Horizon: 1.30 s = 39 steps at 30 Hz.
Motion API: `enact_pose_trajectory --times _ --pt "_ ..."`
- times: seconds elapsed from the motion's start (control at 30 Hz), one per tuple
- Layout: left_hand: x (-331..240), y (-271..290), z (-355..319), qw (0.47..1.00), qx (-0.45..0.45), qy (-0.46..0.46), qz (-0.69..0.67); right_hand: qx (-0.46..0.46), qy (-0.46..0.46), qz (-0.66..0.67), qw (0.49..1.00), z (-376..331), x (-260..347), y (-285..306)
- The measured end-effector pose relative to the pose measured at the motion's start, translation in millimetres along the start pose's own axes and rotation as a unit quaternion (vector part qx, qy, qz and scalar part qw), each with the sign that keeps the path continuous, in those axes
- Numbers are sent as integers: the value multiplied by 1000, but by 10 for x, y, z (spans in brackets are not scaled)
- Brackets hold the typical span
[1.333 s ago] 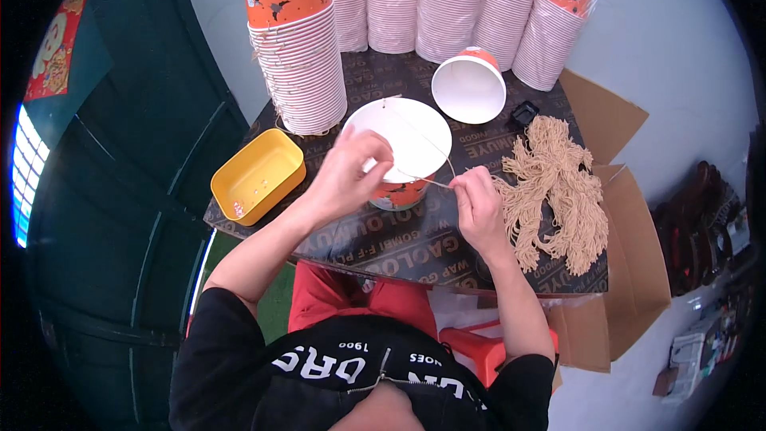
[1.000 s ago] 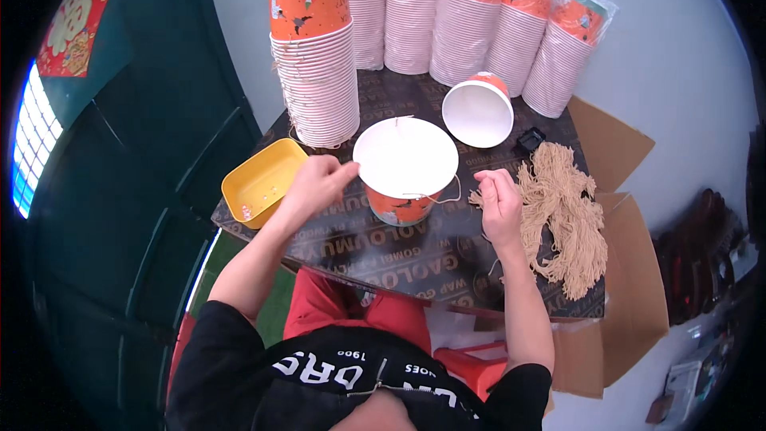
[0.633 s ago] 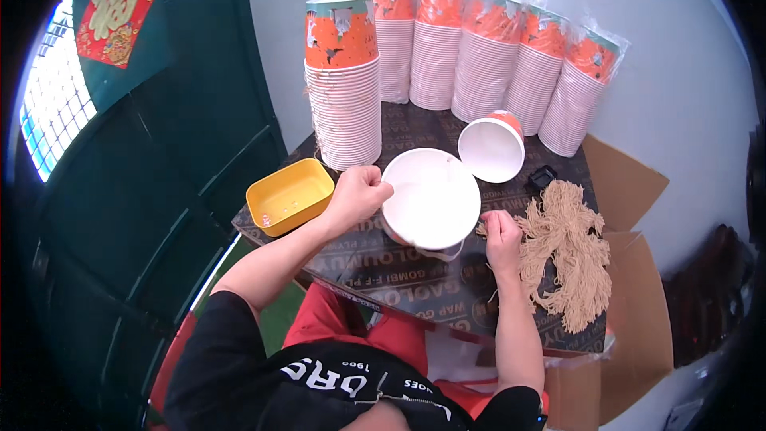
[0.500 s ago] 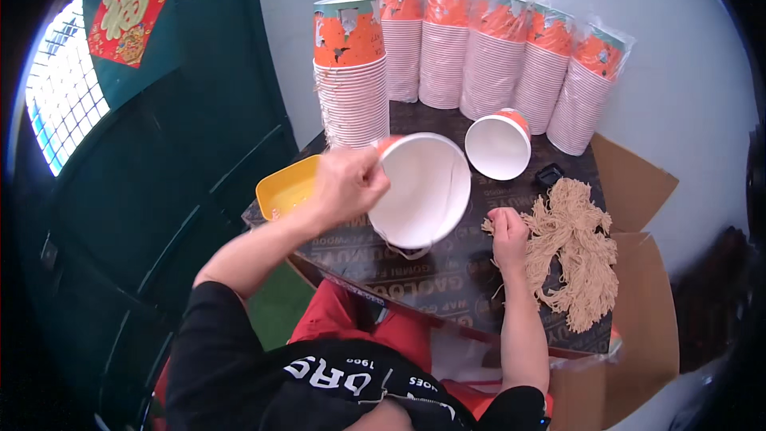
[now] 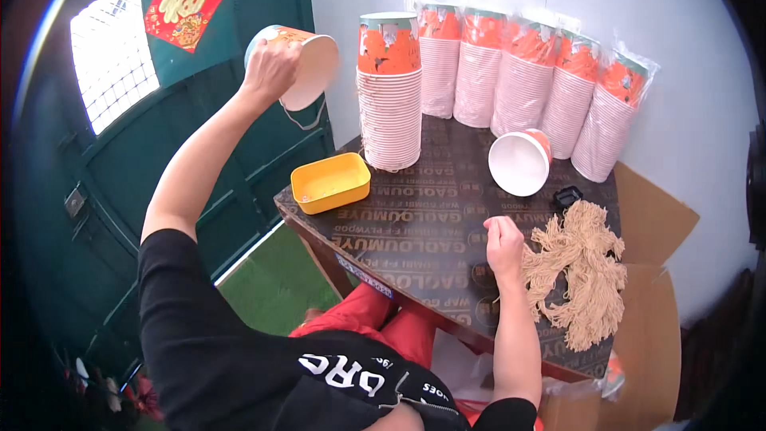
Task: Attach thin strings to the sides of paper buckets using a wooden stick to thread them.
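Dark table (image 5: pixel 431 227), patterned top, stands against a pale grey-white wall (image 5: pixel 686 48). Left of the table: dark green panelled door (image 5: pixel 239 152) with a red-and-gold paper decoration (image 5: pixel 186 1) stuck high on it. Further left of the door, a barred window (image 5: pixel 112 52), bright daylight coming through. Green floor (image 5: pixel 275 283) below the table's left corner. Open brown cardboard box (image 5: pixel 654 271) at the table's right side. Light glare on the wall above the table.

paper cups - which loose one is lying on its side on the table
The single cup in front of the wrapped stacks, white mouth facing the person. The other loose cup is lifted in the left hand.
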<state>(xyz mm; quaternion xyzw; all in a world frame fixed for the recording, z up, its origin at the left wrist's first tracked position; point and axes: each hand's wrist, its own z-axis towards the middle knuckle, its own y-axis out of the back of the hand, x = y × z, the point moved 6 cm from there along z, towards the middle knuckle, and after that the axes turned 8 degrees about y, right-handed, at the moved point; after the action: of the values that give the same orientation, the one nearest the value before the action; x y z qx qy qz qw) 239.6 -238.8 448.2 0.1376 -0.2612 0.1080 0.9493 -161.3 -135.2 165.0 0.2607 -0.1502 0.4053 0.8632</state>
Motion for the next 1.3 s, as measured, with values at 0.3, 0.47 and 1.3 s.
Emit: enact_pose_trajectory --times 0.3,0.47,1.3 --pt "-37 -577 878 992 16 -11 126 10 3 7 1000 -14 27 2" --pt "-459 -708 1279 979 -65 -96 165 10 18 -14 1000 -18 94 23" --pt "-1572 -685 1242 941 -193 -270 66 16 -61 -37 997 -106 -192 54"
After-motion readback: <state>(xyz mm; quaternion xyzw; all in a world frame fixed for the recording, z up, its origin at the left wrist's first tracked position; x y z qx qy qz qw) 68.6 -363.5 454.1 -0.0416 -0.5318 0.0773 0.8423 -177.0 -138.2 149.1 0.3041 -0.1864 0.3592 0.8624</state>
